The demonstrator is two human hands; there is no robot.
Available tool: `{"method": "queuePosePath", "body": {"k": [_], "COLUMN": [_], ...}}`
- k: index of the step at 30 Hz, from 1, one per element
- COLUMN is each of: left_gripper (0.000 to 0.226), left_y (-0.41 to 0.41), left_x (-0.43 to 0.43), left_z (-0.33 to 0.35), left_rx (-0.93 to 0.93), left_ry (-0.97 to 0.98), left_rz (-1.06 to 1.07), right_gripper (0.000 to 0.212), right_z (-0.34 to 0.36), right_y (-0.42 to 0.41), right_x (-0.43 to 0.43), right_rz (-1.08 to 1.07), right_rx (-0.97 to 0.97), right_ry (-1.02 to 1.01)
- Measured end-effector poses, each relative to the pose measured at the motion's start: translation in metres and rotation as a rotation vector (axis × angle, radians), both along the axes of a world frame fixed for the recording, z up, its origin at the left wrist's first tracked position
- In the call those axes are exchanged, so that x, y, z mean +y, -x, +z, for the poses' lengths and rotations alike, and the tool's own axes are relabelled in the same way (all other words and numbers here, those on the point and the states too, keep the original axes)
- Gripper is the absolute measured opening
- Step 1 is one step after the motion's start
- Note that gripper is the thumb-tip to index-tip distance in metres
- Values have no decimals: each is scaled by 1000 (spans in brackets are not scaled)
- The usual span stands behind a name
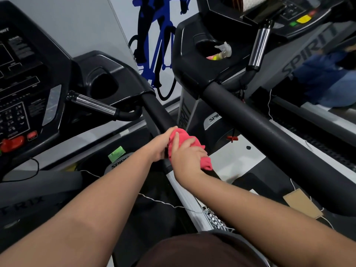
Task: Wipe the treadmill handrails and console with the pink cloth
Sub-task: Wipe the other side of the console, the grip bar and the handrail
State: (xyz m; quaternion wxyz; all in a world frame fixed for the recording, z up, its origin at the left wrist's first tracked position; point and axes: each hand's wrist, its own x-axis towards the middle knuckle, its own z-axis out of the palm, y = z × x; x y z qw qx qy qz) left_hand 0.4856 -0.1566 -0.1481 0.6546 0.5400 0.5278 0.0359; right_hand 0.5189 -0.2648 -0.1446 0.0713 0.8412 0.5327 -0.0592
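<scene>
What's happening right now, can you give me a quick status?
Both hands, left and right, grip the cloth. Cloth wrapped on the handrail, low end. Console untouched. Nothing in the way.

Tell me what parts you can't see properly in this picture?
All in the head view:
- The handrail under the pink cloth: covered by the cloth and both hands.
- Left hand fingers: hidden behind the rail and cloth.
- Right hand palm: pressed onto the cloth.
- Console keypad labels: too small and blurred, cut off by the left edge.
- Cup holder contents: partly sunk inside.
</scene>
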Motion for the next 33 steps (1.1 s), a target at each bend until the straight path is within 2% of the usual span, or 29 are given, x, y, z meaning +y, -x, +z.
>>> {"method": "queuePosePath", "body": {"k": [3, 5, 8, 11, 15, 18, 21, 27, 30, 33], "left_gripper": [50, 47, 30, 15, 11, 9, 13, 20, 9, 17], "left_y": [8, 14, 26, 40, 59, 67, 69, 62, 61, 59], "left_x": [13, 25, 37, 42, 46, 50, 56, 78, 91, 97], "left_z": [3, 4, 10, 12, 10, 11, 16, 45, 63, 84], "left_rx": [97, 118, 101, 120, 122, 106, 114, 157, 223, 344], "left_ry": [-158, -246, -249, -244, -246, -262, -339, -688, -858, -1051], "left_rz": [74, 97, 142, 182, 249, 320, 321, 252, 209, 112], "right_gripper": [84, 92, 99, 93, 99, 94, 102, 100, 100, 95], "right_z": [5, 6, 10, 17, 8, 13, 8, -1, 1, 8], "right_y": [-14, -25, -47, -69, -75, -67, -58, -28, -22, -17], "right_x": [29, 49, 82, 108, 113, 89, 55, 2, 14, 39], "right_rz": [-27, -78, -157, -195, -185, -189, -113, 38, 9, 22], "right_rx": [128, 310, 612, 879, 996, 936, 746, 357, 259, 132], "right_ry": [-10, -57, -154, -95, -139, -168, -151, -86, -53, -15]}}
